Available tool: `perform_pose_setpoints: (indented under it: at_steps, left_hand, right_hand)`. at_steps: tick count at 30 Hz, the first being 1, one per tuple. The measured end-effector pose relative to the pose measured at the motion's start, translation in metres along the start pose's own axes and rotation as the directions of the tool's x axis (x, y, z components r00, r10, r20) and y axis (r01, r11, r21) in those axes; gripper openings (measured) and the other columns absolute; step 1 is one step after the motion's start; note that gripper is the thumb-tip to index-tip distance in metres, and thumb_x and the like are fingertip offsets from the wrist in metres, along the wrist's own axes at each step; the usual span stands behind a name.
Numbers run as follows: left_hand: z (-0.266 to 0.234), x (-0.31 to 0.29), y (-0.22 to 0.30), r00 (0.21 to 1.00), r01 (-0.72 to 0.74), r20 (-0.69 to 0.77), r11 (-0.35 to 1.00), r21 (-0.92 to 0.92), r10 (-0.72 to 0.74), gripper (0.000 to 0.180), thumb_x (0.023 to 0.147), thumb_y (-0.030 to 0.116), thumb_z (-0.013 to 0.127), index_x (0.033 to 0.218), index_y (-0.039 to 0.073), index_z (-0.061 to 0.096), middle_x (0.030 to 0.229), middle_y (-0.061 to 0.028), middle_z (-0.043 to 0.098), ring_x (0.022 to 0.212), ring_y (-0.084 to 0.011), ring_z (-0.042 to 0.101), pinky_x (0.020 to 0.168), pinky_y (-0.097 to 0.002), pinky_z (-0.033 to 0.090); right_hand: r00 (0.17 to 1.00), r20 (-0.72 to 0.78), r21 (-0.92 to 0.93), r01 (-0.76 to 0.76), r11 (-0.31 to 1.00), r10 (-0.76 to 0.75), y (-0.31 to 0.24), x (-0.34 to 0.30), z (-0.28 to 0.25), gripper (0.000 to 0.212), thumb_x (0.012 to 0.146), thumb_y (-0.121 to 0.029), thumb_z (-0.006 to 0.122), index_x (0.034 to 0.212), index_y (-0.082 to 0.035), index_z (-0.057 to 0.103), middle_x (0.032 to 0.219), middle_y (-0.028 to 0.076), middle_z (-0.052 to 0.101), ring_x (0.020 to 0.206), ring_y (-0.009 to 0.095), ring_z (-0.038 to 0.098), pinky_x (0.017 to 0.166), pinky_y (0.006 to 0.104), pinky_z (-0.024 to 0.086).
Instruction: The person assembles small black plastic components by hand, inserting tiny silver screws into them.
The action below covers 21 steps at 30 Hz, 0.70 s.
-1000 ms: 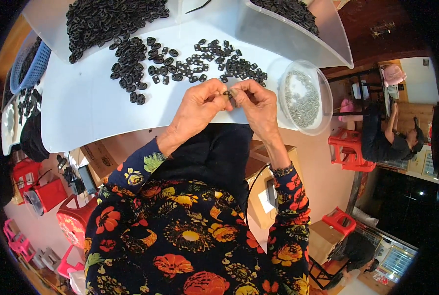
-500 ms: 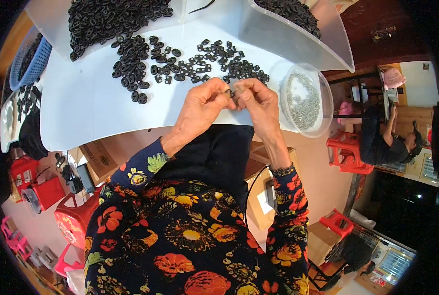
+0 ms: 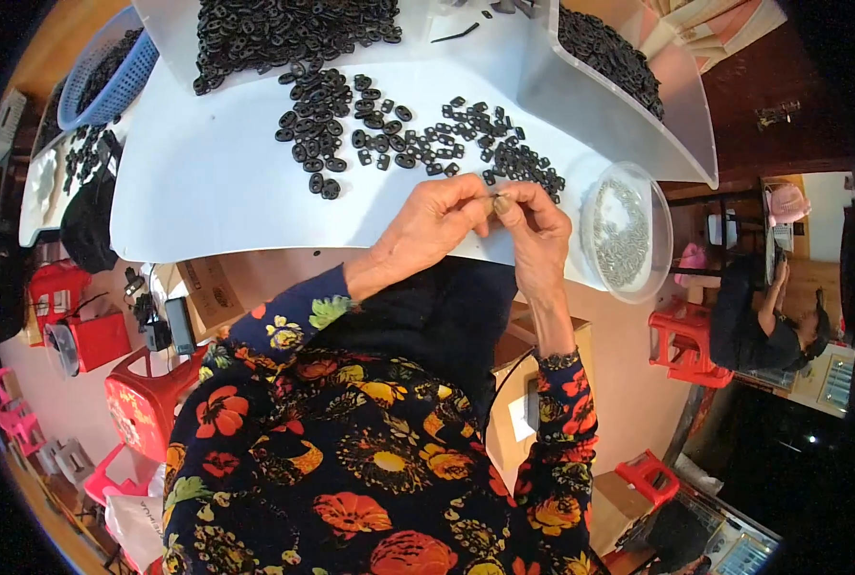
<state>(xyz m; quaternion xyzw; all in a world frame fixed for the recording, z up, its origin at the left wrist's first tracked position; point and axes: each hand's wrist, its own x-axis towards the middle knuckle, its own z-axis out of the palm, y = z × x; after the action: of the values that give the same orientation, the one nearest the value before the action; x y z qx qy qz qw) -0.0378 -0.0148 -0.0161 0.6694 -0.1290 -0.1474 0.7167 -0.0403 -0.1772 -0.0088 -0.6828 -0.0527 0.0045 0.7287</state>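
Above the table's near edge, my left hand (image 3: 431,226) and my right hand (image 3: 539,230) meet fingertip to fingertip in a pinch. A small dark piece (image 3: 495,197) shows between the fingers, mostly covered, so its shape is unclear. Just beyond the hands lie small black two-holed squarish pieces (image 3: 526,165). Larger black oval pieces with two holes (image 3: 314,120) are heaped farther left. To the right of my right hand stands a clear round tub (image 3: 664,240) holding many tiny silvery metal parts (image 3: 623,259).
Translucent bins hold black oval pieces (image 3: 284,38) at the back left and black parts (image 3: 614,59) at the back right. A blue basket (image 3: 111,91) stands far left. Red stools (image 3: 145,407) and a cardboard box (image 3: 212,292) are below the white table (image 3: 197,182). Another person (image 3: 767,316) sits at right.
The whole view has shifted, so the table and hands appear lower and farther right. My hands stay together, with the fingers slightly rearranged around the small piece.
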Motion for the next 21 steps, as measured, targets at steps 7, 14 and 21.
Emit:
perform_pose_setpoints:
  at_steps: [7, 14, 21]
  left_hand:
    - [-0.084, 0.031, 0.040, 0.879, -0.352, 0.104, 0.486, 0.800, 0.465, 0.009, 0.081, 0.003, 0.050, 0.085, 0.001, 0.057, 0.076, -0.0148, 0.057, 0.078, -0.0314, 0.054, 0.074, -0.0413, 0.045]
    - [-0.128, 0.061, 0.040, 0.889, -0.435, 0.405, 0.116, 0.893, 0.216, 0.014, 0.078, 0.005, 0.057, 0.092, 0.004, 0.059, 0.086, -0.0150, 0.057, 0.090, -0.0314, 0.050, 0.083, -0.0379, 0.044]
    - [-0.118, 0.070, 0.047, 0.857, -0.511, 0.516, -0.121, 0.851, 0.010, 0.017, 0.077, 0.005, 0.057, 0.094, 0.001, 0.056, 0.088, -0.0124, 0.050, 0.095, -0.0282, 0.047, 0.083, -0.0374, 0.043]
  right_hand:
    - [0.996, -0.017, 0.085, -0.082, 0.993, 0.083, -0.004, -0.002, -0.003, 0.008, 0.087, -0.007, 0.064, 0.089, -0.001, 0.059, 0.080, 0.007, 0.063, 0.063, 0.008, 0.054, 0.057, 0.0219, 0.046]
    - [1.000, -0.005, 0.124, -0.013, 0.992, 0.013, 0.003, -0.003, -0.006, 0.009, 0.087, -0.007, 0.065, 0.090, 0.000, 0.060, 0.078, 0.006, 0.062, 0.061, 0.008, 0.053, 0.056, 0.0218, 0.045]
    - [1.000, -0.013, 0.158, 0.005, 0.987, -0.003, 0.005, -0.004, -0.009, 0.009, 0.087, -0.007, 0.065, 0.090, 0.000, 0.060, 0.080, 0.005, 0.062, 0.061, 0.008, 0.053, 0.057, 0.0221, 0.045]
